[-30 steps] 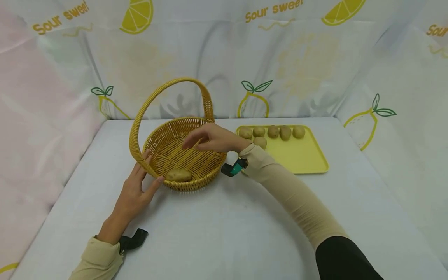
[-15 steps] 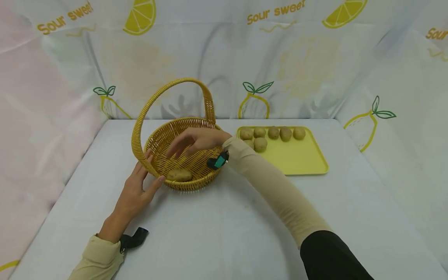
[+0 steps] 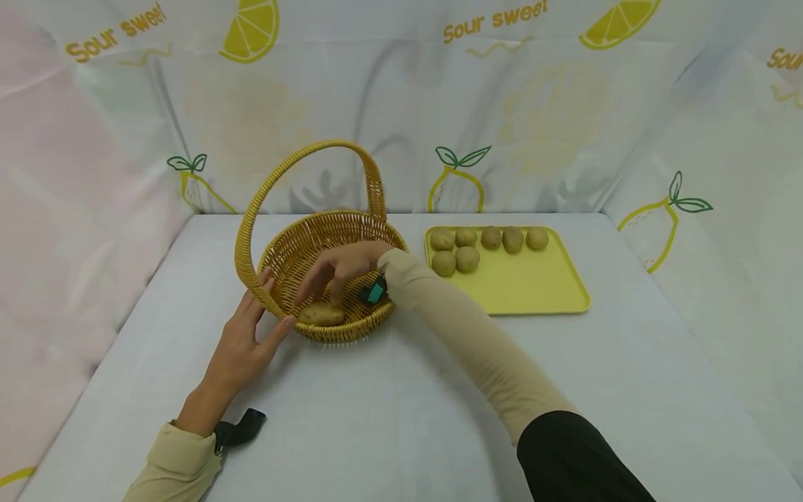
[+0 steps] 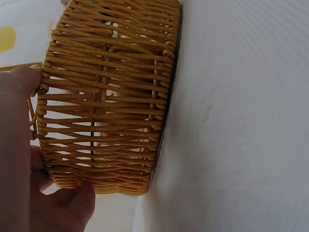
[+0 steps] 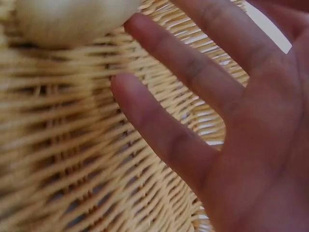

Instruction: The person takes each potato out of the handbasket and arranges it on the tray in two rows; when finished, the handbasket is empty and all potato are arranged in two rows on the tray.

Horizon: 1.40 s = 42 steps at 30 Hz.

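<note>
In the head view a woven basket [image 3: 341, 333] with a tall arched handle stands left of centre. One elongated potato [image 3: 320, 314] lies inside it against the near wall. My left hand [image 3: 237, 348] grips the basket's left side at the handle's foot; the left wrist view has thumb and fingers on the rim and outer wall [image 4: 106, 106]. My right hand [image 3: 345, 268] reaches down inside the basket, fingertips right at the potato. Its fingers [image 5: 164, 125] are spread and extended in the right wrist view, next to the pale potato [image 5: 72, 19].
To the right, a yellow tray [image 3: 533, 289] carries several round potatoes [image 3: 467, 259] along its back and left side. Everything stands on a white-covered table [image 3: 408, 418], with a lemon-print cloth [image 3: 401, 104] hanging behind and at the sides.
My right hand has moved left and down into the basket, to the potato there, uncovering the tray's left side. The left hand has stayed at the basket's side.
</note>
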Each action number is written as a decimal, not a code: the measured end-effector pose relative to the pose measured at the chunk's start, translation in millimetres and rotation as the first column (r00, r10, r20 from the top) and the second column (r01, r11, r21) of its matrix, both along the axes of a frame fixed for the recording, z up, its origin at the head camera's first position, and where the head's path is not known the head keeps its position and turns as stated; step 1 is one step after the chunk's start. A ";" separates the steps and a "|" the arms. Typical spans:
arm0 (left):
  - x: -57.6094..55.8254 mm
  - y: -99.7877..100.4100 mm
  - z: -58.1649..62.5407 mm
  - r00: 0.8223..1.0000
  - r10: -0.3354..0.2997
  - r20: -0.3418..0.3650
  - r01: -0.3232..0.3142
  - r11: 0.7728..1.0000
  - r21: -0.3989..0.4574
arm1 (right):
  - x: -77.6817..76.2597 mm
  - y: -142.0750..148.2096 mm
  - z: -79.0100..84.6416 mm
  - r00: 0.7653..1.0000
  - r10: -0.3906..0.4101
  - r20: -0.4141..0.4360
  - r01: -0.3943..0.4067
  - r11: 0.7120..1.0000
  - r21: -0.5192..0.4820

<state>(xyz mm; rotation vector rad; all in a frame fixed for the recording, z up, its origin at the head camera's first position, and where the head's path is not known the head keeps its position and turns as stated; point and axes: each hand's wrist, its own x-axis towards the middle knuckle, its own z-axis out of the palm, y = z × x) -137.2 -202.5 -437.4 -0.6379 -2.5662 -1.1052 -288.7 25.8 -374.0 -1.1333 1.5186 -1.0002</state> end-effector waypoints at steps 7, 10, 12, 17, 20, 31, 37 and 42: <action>-1.6 -0.4 1.4 1.000 -0.004 -0.010 0.004 1.000 -0.004 | 4.5 -4.7 -3.8 0.994 0.058 -0.094 -0.052 0.997 0.059; -1.8 -1.1 1.3 1.000 -0.004 -0.012 0.004 1.000 -0.003 | 3.1 -6.8 -9.5 0.986 0.085 -0.146 -0.079 0.996 0.047; -1.6 -1.5 0.7 1.000 -0.005 -0.012 0.005 1.000 0.000 | 2.3 -7.4 -13.1 0.981 0.085 -0.172 -0.081 0.996 0.033; -1.4 -2.2 -0.8 1.000 -0.007 -0.006 0.007 1.000 0.007 | 3.7 -5.1 -13.7 0.964 -0.027 -0.266 0.036 0.999 0.030; -1.2 -2.8 -1.2 1.000 -0.006 -0.006 0.006 1.000 0.009 | 4.3 -4.4 -11.5 0.938 -0.097 -0.331 0.119 0.992 0.045; -0.1 -2.8 -1.4 1.000 -0.005 -0.010 0.005 1.000 -0.002 | 5.5 -3.9 -14.1 0.916 -0.060 -0.396 0.092 0.994 0.062; -0.1 -1.9 -1.8 1.000 -0.003 -0.011 0.003 1.000 -0.003 | 4.4 -2.7 -13.9 0.880 -0.119 -0.460 0.151 0.988 0.035; -0.9 -0.7 -2.4 1.000 -0.012 -0.012 0.012 1.000 0.003 | 5.5 -0.6 -10.5 0.852 -0.210 -0.480 0.227 0.974 -0.024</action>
